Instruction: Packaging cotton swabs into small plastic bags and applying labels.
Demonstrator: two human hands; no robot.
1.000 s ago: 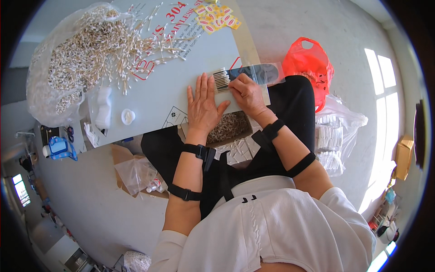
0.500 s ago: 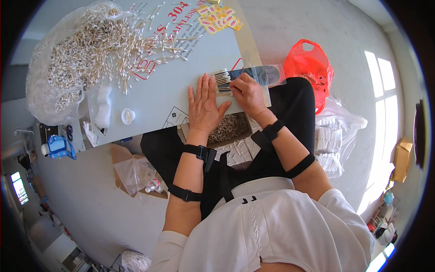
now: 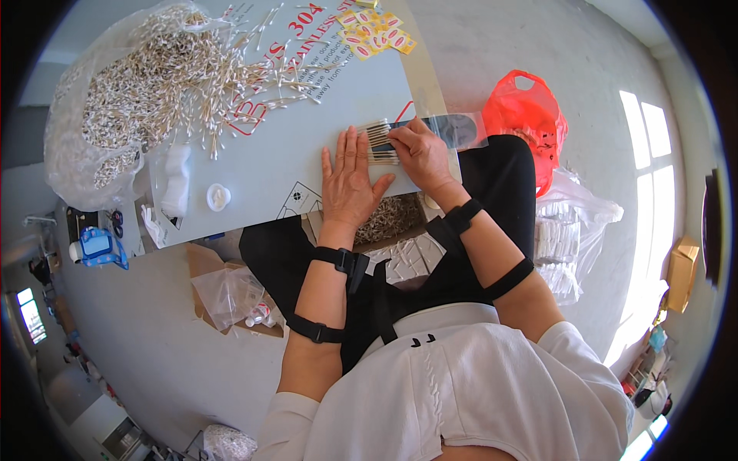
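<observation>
My left hand (image 3: 350,188) lies flat on the table, fingers stretched forward and thumb spread. Its fingertips press against the left ends of a row of cotton swabs (image 3: 378,134) laid side by side. Over the row's right ends, my right hand (image 3: 423,157) is closed, thumb and fingers bent together. What it pinches is hidden under the fingers. Beyond that hand lies a clear plastic bag with a dark panel (image 3: 453,129), reaching past the table's right edge.
A large clear bag of loose swabs (image 3: 131,107) spills across the table's (image 3: 269,161) far left. Yellow packets (image 3: 377,34) lie at the back. A small white tub (image 3: 218,197) stands left. A box of swabs (image 3: 392,219) sits below the edge; a red bag (image 3: 523,115) is at right.
My right hand has moved slightly away from me along the right ends of the swab row. My left hand stays nearly in place.
</observation>
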